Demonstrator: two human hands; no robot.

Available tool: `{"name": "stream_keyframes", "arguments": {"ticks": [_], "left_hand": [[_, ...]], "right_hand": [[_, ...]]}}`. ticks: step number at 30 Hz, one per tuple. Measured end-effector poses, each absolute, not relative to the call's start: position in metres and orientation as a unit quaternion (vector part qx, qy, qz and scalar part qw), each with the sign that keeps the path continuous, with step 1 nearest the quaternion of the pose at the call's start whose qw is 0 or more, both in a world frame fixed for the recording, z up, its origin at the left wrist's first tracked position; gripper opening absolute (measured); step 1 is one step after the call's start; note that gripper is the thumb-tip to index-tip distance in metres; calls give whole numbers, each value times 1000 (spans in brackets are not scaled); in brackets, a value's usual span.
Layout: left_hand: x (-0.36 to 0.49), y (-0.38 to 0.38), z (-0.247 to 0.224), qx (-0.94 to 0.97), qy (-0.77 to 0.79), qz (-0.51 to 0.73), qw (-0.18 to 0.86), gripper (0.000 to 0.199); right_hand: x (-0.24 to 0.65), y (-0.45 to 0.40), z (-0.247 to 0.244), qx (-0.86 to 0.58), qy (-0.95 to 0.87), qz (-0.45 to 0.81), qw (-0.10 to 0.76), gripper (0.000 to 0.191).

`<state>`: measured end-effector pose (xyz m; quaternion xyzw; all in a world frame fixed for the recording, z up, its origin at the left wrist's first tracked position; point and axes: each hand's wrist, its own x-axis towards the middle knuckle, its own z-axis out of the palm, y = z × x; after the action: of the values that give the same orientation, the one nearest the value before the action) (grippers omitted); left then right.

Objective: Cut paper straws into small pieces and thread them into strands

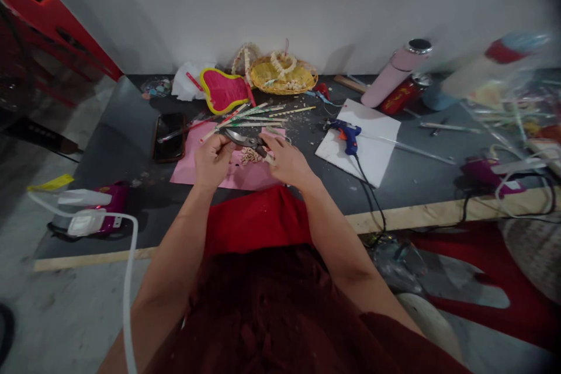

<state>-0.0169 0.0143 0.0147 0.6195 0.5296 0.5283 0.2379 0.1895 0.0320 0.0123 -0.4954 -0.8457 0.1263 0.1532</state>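
Observation:
My right hand (287, 159) is wrapped round the handles of metal pruning shears (249, 141), whose blades point left. My left hand (214, 156) is closed in a pinch beside the blades; whatever its fingers hold is too small to make out. Beneath both hands lies a pink sheet (245, 180) on the dark table. A small pile of short cut pieces (250, 155) rests on it, under the shears. Patterned paper sticks (258, 116) fan out just beyond the hands, with small scraps scattered around them.
Behind the sticks are a pink and yellow tray (224, 91) and a yellow basket (280, 85). A phone (169, 138) lies left. To the right, a blue glue gun (347, 134) rests on a white board (381, 155), near a pink flask (394, 73) and red can (405, 94).

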Motion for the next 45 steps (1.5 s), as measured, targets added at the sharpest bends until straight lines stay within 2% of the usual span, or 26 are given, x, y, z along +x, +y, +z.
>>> {"name": "stream_keyframes", "arguments": {"ticks": [7,18,22,30,37,41,45], "left_hand": [[-18,13,19,617,506,523,300,11],[-19,14,16,614,501,538,288,14],[-19,16,14,615,514,527,282,14],[-20,18,7,617,509,524,294,17],[-14,14,15,627,555,521,165,16],[-18,20,11,565,513,593,258,23],[-25,27,7,485,500,679,232,23]], "right_hand": [[192,34,9,-483,-852,122,160,71],[192,31,15,-504,-840,124,157,57],[191,32,12,-500,-842,135,152,59],[192,44,-5,-447,-846,177,232,66],[194,45,-5,-435,-838,212,253,64],[193,43,-2,-424,-834,235,263,62],[198,46,-2,-517,-787,209,265,65]]}}
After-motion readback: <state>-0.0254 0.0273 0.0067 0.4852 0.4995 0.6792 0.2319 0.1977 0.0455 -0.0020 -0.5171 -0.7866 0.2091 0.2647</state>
